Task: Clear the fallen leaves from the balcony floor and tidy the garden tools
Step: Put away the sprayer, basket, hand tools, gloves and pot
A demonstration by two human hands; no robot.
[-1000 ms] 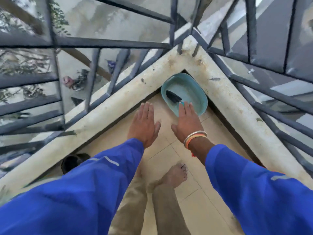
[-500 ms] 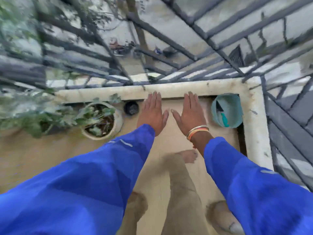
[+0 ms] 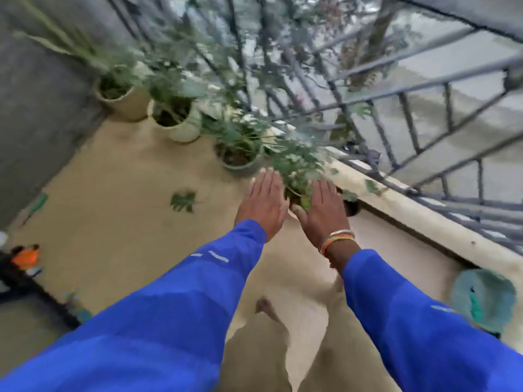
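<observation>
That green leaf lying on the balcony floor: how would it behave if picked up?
The fallen leaf looks thin and lobed, so probably light and floppy. Lying flat on the smooth floor, it would likely slide when pushed.

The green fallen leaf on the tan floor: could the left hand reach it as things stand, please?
Probably yes: the green fallen leaf lies on bare tan floor left of the open left hand, nothing between them, though stooping seems needed.

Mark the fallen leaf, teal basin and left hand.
fallen leaf [image 3: 183,202]: head view, leaf middle.
teal basin [image 3: 498,292]: head view, inner wall.
left hand [image 3: 263,205]: head view, back of hand.
</observation>
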